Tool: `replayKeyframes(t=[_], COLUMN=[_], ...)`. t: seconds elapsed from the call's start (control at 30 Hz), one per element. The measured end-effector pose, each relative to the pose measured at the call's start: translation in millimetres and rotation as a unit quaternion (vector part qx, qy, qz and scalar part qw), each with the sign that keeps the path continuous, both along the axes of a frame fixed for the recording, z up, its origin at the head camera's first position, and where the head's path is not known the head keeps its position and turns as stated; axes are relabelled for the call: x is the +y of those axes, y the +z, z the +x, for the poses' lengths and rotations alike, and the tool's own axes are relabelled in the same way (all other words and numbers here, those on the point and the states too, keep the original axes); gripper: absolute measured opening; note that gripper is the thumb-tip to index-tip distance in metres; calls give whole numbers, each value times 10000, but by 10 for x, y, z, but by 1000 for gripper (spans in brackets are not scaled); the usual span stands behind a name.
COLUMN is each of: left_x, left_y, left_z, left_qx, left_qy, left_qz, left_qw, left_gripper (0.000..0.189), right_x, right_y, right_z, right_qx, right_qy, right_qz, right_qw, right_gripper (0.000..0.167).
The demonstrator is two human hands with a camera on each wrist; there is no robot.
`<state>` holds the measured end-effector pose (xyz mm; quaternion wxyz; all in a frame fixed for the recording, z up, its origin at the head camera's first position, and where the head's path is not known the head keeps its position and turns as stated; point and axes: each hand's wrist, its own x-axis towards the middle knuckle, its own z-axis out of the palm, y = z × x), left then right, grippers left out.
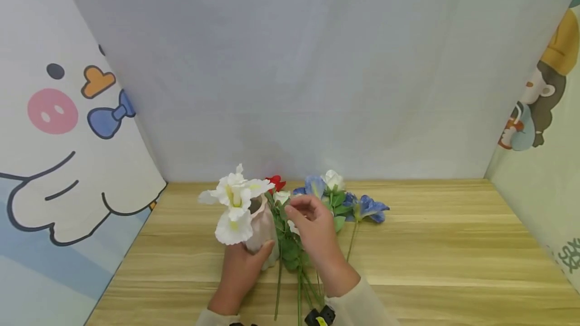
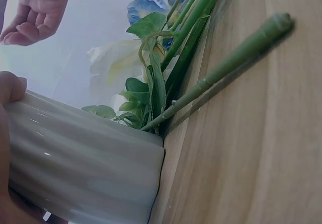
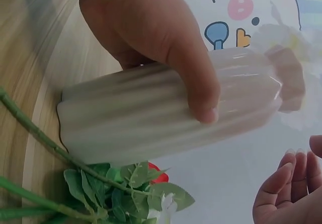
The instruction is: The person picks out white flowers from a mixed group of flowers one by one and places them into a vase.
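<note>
A pale pinkish-white fluted vase [image 1: 263, 230] stands on the table with a large white ruffled flower [image 1: 234, 197] at its mouth. My left hand [image 1: 244, 268] grips the vase low on its body; in the right wrist view the thumb [image 3: 204, 95] lies across the fluted side. To the right of the vase, my right hand [image 1: 317, 230] hovers over the flowers with fingers loosely bent. Nothing shows between those fingers [image 3: 284, 183] in the right wrist view. Green leaves [image 1: 292, 255] and stems [image 1: 299, 296] lie between the hands, beside the vase base.
Beyond the right hand lie a white rose [image 1: 333, 180], blue flowers [image 1: 369, 209] and a red flower [image 1: 276, 182]. Their stems point towards the near edge of the wooden table [image 1: 430, 250]. A grey backdrop [image 1: 317, 74] stands behind, with printed panels [image 1: 50, 165] at both sides.
</note>
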<state>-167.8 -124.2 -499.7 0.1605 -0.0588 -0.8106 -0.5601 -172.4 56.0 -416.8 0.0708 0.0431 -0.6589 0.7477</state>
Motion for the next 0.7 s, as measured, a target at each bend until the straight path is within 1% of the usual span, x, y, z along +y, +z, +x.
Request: replayKeyframes(t=[0.17, 0.43, 0.57, 0.7], left_x=[-6, -15, -11, -3], left_y=[-9, -2, 1, 5], left_z=[0, -23, -8, 9], left_qx=[-63, -2, -30, -110], left_qy=[-17, -50, -49, -66], left_qz=[8, -1, -19, -7], left_qw=[10000, 10000, 10000, 9999], left_gripper=[71, 68, 65, 61], right_x=[108, 317, 399, 471], right_y=[-7, 24, 2, -79], right_z=[74, 143, 172, 183], right_qx=[72, 231, 240, 184], right_qy=[-23, -215, -295, -364], right_qz=[167, 211, 483, 854], right_qw=[9998, 9993, 9981, 9955], right_gripper=[19, 16, 16, 16])
